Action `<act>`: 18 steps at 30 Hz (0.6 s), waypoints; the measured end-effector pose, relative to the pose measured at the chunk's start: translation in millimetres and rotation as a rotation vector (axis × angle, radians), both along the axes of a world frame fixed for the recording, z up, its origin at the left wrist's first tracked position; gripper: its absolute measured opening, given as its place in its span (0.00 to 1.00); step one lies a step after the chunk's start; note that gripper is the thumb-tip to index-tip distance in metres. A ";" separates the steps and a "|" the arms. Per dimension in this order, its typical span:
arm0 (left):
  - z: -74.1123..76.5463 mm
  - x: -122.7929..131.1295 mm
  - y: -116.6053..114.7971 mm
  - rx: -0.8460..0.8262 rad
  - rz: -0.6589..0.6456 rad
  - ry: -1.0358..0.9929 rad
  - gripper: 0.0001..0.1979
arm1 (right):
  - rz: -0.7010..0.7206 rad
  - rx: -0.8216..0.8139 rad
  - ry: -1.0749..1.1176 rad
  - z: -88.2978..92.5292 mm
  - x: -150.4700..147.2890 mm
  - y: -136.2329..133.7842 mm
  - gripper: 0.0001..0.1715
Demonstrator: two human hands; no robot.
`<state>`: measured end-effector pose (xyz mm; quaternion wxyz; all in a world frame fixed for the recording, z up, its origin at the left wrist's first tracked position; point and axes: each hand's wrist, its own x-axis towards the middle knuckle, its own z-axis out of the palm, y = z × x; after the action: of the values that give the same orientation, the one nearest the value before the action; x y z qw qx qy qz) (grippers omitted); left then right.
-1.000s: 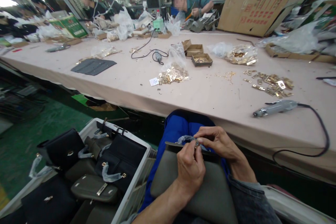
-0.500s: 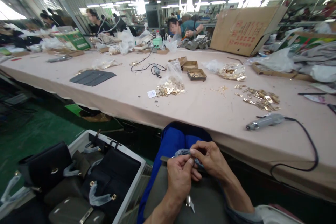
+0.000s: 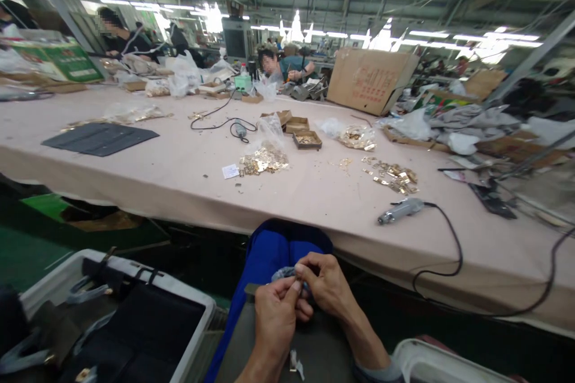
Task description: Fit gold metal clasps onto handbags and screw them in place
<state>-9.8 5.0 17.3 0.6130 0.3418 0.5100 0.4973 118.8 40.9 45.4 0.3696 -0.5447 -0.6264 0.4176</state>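
My left hand [image 3: 276, 320] and my right hand [image 3: 327, 287] meet over my lap, both pinched on a small piece wrapped in clear plastic film [image 3: 287, 273] at the top edge of a grey-green bag [image 3: 323, 350]. The bag lies across my blue-clad knees [image 3: 269, 254]. A scrap of clear film [image 3: 295, 365] rests on the bag below my left hand. What the film covers is too small to make out.
A long pink table [image 3: 179, 173] in front carries piles of gold metal fittings [image 3: 263, 161], small cardboard boxes [image 3: 308, 139], a corded electric screwdriver [image 3: 399, 210] and dark panels [image 3: 99, 139]. A white crate [image 3: 197, 335] of dark bags stands at my left. Other people work at the far side.
The view has tilted up and to the right, so the table sits lower and the crate slid left. My hands stay pinched together on the film-wrapped piece.
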 end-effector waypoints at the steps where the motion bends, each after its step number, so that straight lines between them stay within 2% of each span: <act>1: 0.2 -0.9 0.0 -0.006 -0.003 -0.002 0.24 | -0.042 0.015 -0.022 2.4 4.2 0.7 0.19; 3: 0.5 -2.7 0.1 -0.020 -0.005 -0.017 0.25 | -0.203 0.087 -0.095 8.3 22.2 3.0 0.21; 7: 1.4 -4.0 -0.8 -0.017 0.027 -0.070 0.26 | -0.733 0.293 -0.335 20.1 94.9 12.1 0.22; 9: 2.6 -3.8 -1.1 -0.014 0.038 -0.083 0.26 | -0.963 0.277 -0.478 22.9 138.6 23.3 0.22; 10: 3.4 -3.7 -1.0 -0.016 0.035 -0.081 0.26 | -1.033 0.237 -0.542 23.3 158.5 31.0 0.23; 12: 5.5 -3.8 -0.4 -0.020 0.030 -0.067 0.26 | -1.095 0.127 -0.637 23.0 190.6 50.0 0.30; 14: 7.9 -4.4 0.3 -0.026 0.024 -0.058 0.26 | -1.124 -0.006 -0.656 21.7 210.3 71.1 0.40; 16: 10.0 -5.3 0.8 -0.026 0.023 -0.059 0.26 | -1.155 -0.109 -0.608 20.4 219.7 91.0 0.47; 18: 11.4 -6.1 1.1 -0.025 0.025 -0.064 0.26 | -1.191 -0.151 -0.536 19.1 223.6 106.6 0.49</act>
<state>-16.0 6.2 28.7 0.6268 0.3115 0.5007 0.5092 342.4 147.4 64.5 0.3294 -0.9079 -0.2572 0.0341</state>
